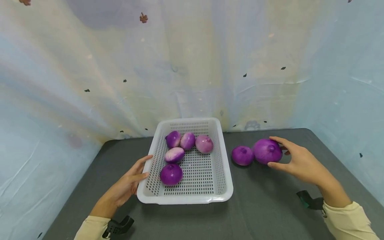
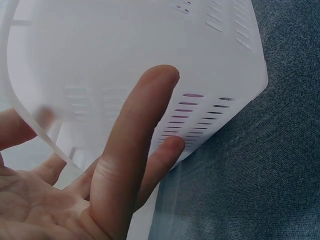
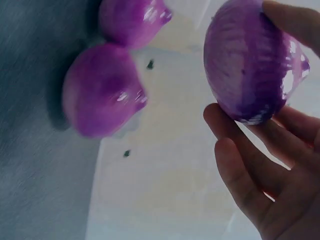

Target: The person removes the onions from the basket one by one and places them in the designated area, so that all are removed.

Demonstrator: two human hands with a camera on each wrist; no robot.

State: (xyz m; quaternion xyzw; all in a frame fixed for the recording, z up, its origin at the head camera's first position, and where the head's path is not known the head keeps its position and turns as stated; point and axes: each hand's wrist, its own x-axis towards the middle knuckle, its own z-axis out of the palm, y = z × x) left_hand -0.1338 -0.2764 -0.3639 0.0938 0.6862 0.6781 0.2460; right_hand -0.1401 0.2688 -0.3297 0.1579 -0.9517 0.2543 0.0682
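My left hand (image 1: 126,183) holds the left rim of a white perforated plastic basket (image 1: 187,200); in the left wrist view, fingers (image 2: 125,145) lie along its outer wall. Several purple onions sit inside, among them a dark one (image 1: 171,174) near the front and a pale-sided one (image 1: 174,155) behind it. To the right of the basket, my right hand (image 1: 300,163) grips a shiny purple onion (image 1: 267,151) between thumb and fingers, raised off the table. In the right wrist view, two more onions rest on the table, a nearer one (image 3: 102,92) and another (image 3: 131,22) touching it.
A dark grey cloth-covered table (image 1: 255,206) lies under everything. Pale patterned curtain (image 1: 192,66) hangs close behind the table and along both sides. Black straps (image 1: 120,226) are around both wrists.
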